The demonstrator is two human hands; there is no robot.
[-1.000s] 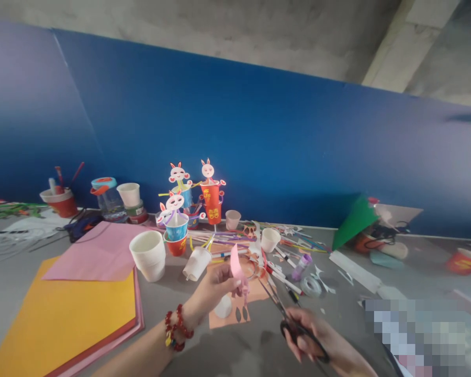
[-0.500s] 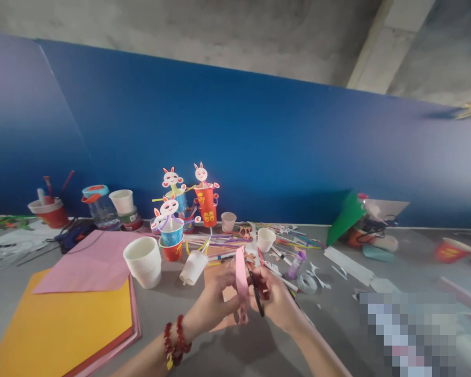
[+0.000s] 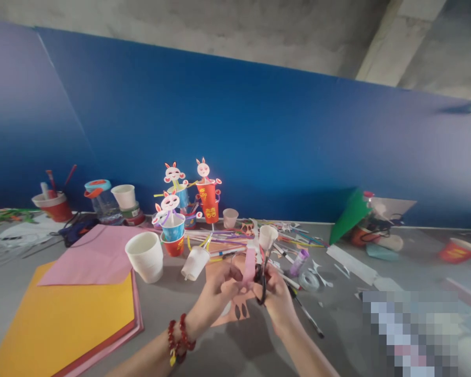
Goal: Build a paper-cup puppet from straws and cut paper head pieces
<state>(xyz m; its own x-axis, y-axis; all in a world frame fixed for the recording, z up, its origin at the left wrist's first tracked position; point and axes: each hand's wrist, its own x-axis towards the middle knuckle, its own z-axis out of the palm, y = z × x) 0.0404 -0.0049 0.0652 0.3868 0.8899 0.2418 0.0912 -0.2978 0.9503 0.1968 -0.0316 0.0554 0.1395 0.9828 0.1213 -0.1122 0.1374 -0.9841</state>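
My left hand [image 3: 214, 297], with a red bead bracelet [image 3: 176, 337] at the wrist, pinches the lower end of a narrow pink paper strip [image 3: 250, 264]. Black-handled scissors [image 3: 264, 285] hang in my right hand [image 3: 279, 299], blades pointing up and away, to the right of the strip. The right fingertips come close to the strip's lower end; whether they touch it I cannot tell. Below the hands lies a peach-coloured sheet [image 3: 230, 314] with dark oval shapes on it. A tipped white paper cup [image 3: 196, 263] lies left of the hands.
Rabbit-faced figures on blue cups [image 3: 173, 229] and a red cup [image 3: 207, 195] stand behind. White stacked cups [image 3: 144, 256] and yellow paper [image 3: 82, 314] are at left. A purple glue stick [image 3: 299, 262], clear tape roll [image 3: 309, 280] and pen [image 3: 310, 317] lie at right.
The scissors have turned more upright and moved slightly right, away from the strip. Both hands have drawn together at the strip's lower end, and the view has shifted a little.
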